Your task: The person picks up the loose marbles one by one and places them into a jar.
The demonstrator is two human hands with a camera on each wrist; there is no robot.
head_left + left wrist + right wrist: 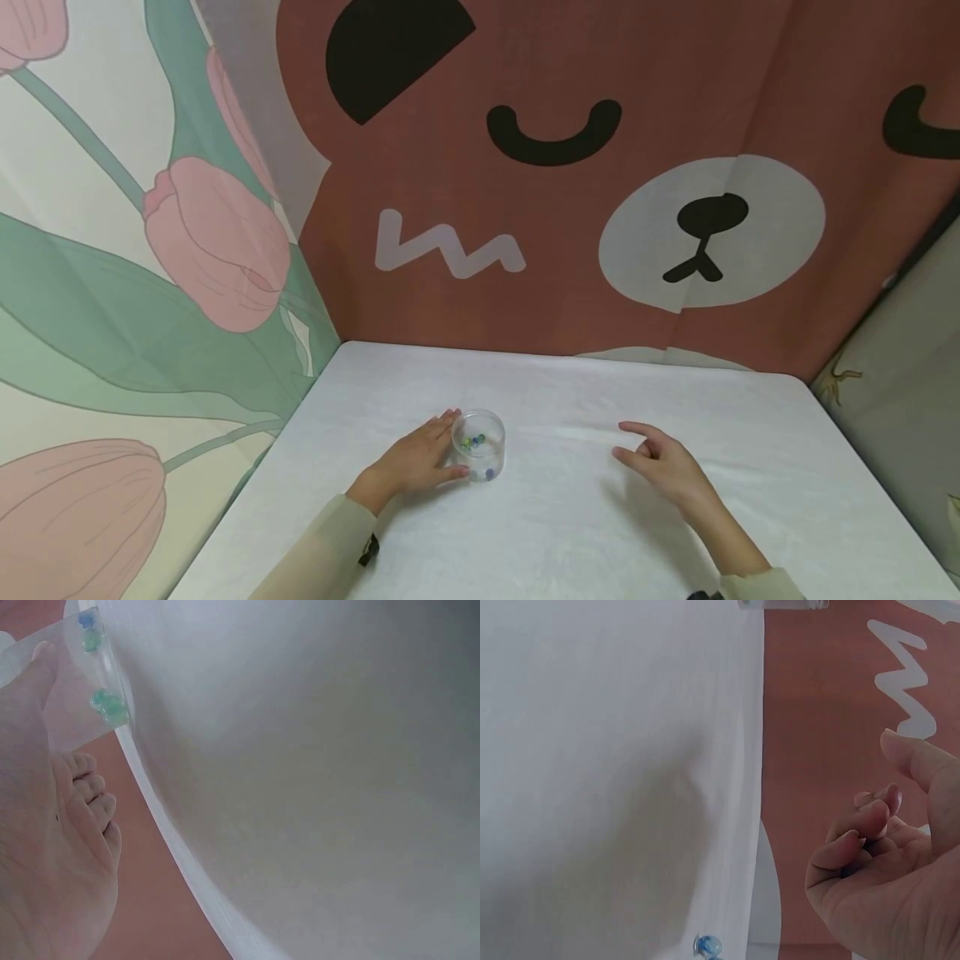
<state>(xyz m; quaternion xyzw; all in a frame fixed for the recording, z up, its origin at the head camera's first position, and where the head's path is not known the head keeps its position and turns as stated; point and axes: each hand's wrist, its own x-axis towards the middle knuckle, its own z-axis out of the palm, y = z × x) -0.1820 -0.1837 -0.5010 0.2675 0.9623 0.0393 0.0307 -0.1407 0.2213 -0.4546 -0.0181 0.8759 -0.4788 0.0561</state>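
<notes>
On the white table stands a clear round cup (480, 450) with several small blue and green marbles (474, 441) in it. My left hand (416, 457) holds the cup from its left side, thumb at the front and fingers toward the back. In the left wrist view, the thumb lies along the cup's clear wall (71, 682), near green marbles (111, 707) at its base. Farther right, my right hand (663, 468) hovers above the table with thumb and index finger apart, the other fingers loosely curled, holding nothing.
A white cloth covers the table (555, 533). Low in the right wrist view, a blue glass marble (709, 946) lies on the cloth. Behind the table hangs a brown bear-print curtain (555, 308), and a tulip-print curtain (217, 242) hangs at the left.
</notes>
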